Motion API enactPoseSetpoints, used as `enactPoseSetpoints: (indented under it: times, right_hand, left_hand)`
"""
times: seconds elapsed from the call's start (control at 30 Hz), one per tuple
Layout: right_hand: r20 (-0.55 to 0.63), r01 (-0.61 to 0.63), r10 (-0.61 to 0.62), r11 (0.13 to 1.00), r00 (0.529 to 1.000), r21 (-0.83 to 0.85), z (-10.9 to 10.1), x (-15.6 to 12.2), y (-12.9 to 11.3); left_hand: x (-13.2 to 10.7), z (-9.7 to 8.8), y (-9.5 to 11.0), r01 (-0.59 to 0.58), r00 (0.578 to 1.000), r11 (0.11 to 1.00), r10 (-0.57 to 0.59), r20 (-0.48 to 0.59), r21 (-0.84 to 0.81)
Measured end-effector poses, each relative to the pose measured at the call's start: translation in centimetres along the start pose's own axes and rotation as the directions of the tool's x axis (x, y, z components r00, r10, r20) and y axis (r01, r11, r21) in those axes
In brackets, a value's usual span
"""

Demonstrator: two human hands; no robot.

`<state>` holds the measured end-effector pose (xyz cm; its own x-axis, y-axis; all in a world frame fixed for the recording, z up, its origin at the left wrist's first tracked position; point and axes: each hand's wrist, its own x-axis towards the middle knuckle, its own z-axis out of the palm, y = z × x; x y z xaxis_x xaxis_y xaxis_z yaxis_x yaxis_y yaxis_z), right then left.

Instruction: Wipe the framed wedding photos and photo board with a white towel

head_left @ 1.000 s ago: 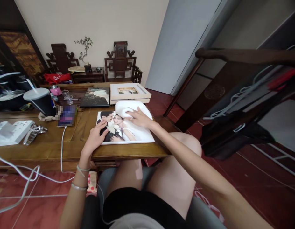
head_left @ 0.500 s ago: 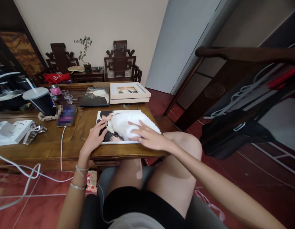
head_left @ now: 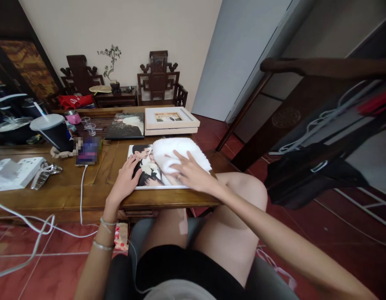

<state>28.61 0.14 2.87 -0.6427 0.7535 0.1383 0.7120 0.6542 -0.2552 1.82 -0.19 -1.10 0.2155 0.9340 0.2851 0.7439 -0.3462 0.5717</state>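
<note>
A photo panel (head_left: pixel 146 168) printed with a couple's portrait lies flat near the table's front edge. My left hand (head_left: pixel 128 177) rests on its left edge, fingers stretched out and slightly apart. Over the panel's right part lies a fluffy white cloth (head_left: pixel 170 146), which hides that side of the picture. My right hand (head_left: pixel 193 173) is laid on this cloth with its fingers spread, pressing it against the panel; the fingers are not wrapped round it.
Behind the panel lie a dark photo panel (head_left: pixel 122 127) and a pale framed picture box (head_left: pixel 172 131). To the left are a lidded black cup (head_left: pixel 57 137), a phone (head_left: pixel 87 152) on a white cable (head_left: pixel 82 196) and a power strip (head_left: pixel 27 171). A wooden chair (head_left: pixel 283 116) stands at right.
My right hand and the white cloth have slid a little to the right, uncovering more of the portrait's middle. My left hand stays on the left edge.
</note>
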Motion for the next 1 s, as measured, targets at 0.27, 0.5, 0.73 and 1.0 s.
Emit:
enactPoseSetpoints:
  times: [0.27, 0.5, 0.73, 1.0]
  right_hand:
    - [0.033, 0.117, -0.123, 0.984, 0.992, 0.133, -1.1, -5.6, -4.4]
    - [0.017, -0.065, 0.063, 0.992, 0.998, 0.107, -0.8, 2.5, 2.4]
    - [-0.057, -0.151, 0.153, 0.988, 0.987, 0.024, -0.2, 4.6, 4.7]
    - [0.009, 0.111, -0.112, 0.99, 0.994, 0.084, -0.7, -5.3, -3.1]
  left_hand:
    - [0.2, 0.0, -0.4, -0.008, 0.999, 1.0, 0.007, 0.042, 0.014]
    - [0.2, 0.0, -0.3, 0.016, 1.0, 1.0, -0.016, 0.023, -0.019]
    - [0.2, 0.1, -0.3, -0.005, 1.0, 0.999, 0.004, 0.031, 0.042]
    - [0.0, 0.1, 0.2, 0.0, 1.0, 0.999, -0.001, 0.023, 0.047]
